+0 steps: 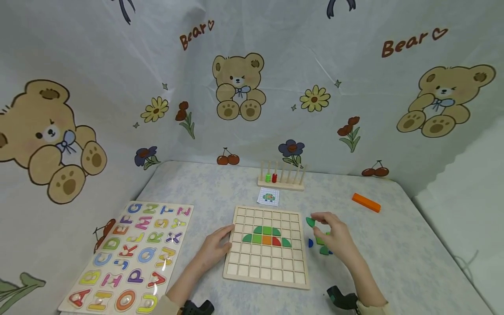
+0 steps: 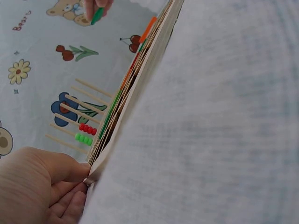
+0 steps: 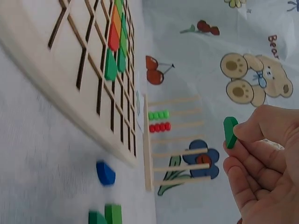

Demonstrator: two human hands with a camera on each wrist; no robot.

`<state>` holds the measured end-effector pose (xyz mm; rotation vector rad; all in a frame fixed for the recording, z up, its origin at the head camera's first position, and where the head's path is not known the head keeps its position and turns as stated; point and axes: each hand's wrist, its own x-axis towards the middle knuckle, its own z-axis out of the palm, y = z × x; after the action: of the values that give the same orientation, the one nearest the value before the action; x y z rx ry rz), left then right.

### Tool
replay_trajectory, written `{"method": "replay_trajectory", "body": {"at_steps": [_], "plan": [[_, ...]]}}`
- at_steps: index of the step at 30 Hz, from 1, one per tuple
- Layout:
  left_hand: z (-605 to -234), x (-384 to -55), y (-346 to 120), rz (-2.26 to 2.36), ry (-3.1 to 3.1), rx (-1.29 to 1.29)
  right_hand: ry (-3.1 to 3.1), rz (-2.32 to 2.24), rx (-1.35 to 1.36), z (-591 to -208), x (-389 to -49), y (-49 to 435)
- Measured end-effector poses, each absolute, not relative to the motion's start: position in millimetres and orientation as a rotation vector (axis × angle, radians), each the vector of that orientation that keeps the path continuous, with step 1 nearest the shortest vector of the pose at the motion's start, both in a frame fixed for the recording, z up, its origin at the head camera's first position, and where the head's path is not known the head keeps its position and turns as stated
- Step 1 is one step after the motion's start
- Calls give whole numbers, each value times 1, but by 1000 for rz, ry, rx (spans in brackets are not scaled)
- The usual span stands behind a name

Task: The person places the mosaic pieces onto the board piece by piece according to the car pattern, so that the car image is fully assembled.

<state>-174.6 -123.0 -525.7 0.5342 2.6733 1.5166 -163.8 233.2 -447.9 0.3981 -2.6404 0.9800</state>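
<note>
A square wooden grid board (image 1: 265, 273) lies in the middle of the table, with green, orange and red tiles (image 1: 267, 240) set in its upper-middle cells in a car-like shape. My left hand (image 1: 214, 248) grips the board's left edge, thumb and fingers meeting at the rim in the left wrist view. To the right of the board, my right hand (image 1: 334, 238) pinches a green quarter-round tile (image 3: 230, 132) between thumb and fingertips, raised above the table. Under that hand lie loose green tiles (image 1: 324, 250) and a blue tile (image 3: 106, 173), partly covered by the hand in the head view.
A pattern card (image 1: 268, 197) lies behind the board, before a wooden peg rack (image 1: 281, 184) with green and red beads. An alphabet puzzle board (image 1: 130, 258) takes up the table's left side. An orange bar (image 1: 366, 202) sits at the back right.
</note>
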Motion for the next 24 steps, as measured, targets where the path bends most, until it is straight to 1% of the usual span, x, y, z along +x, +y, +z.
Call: {"method": "replay_trajectory", "body": {"at_steps": [5, 13, 24], "plan": [[-525, -175, -124, 1522, 2674, 543, -2631, 1040, 532, -448, -174, 197], [-524, -174, -125, 1509, 2674, 542, -2605, 1178, 744, -457, -177, 151], [-525, -175, -125, 1491, 2704, 603, -2650, 1268, 817, -469, -174, 112]]}}
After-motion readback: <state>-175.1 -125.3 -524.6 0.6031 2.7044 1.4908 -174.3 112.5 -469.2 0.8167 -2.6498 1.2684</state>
